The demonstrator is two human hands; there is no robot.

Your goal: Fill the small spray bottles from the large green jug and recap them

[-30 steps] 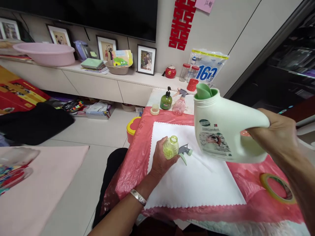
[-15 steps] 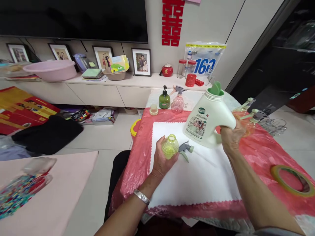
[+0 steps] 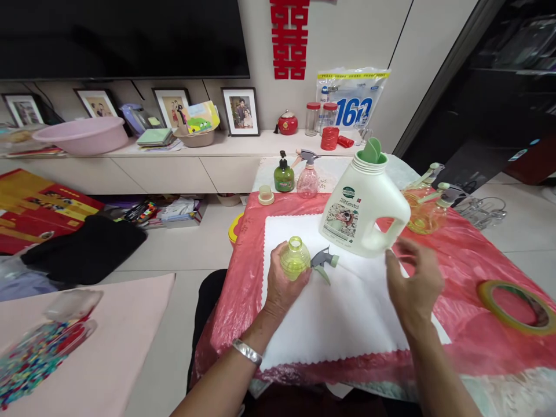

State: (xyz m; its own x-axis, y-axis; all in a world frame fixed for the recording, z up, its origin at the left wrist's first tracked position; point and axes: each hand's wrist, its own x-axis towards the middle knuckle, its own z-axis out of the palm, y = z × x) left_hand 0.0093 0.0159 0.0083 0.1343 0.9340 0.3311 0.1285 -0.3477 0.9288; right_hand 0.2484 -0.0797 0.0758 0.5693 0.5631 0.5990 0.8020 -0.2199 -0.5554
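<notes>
My left hand [image 3: 283,284] is wrapped round a small yellow-green spray bottle [image 3: 295,259] with its neck uncovered and some liquid inside. Just right of it, a grey and green trigger spray head [image 3: 324,262] lies on the white cloth [image 3: 339,324], its thin tube pointing right. Behind that stands a large pale green detergent jug [image 3: 362,202], upright, with a green spout in its uncapped mouth. My right hand [image 3: 414,278] is apart from the jug's handle, fingers spread and slightly blurred, holding nothing.
Behind the cloth are a pale cap [image 3: 266,196], a green pump bottle [image 3: 284,174] and a pink spray bottle [image 3: 307,180]. Yellow and orange spray bottles [image 3: 428,211] stand at right. A roll of tape [image 3: 486,295] lies on the red plastic sheet [image 3: 237,284].
My right hand has let go of the jug's handle and drawn back toward me. The jug now stands on the cloth. My left hand still holds the small bottle.
</notes>
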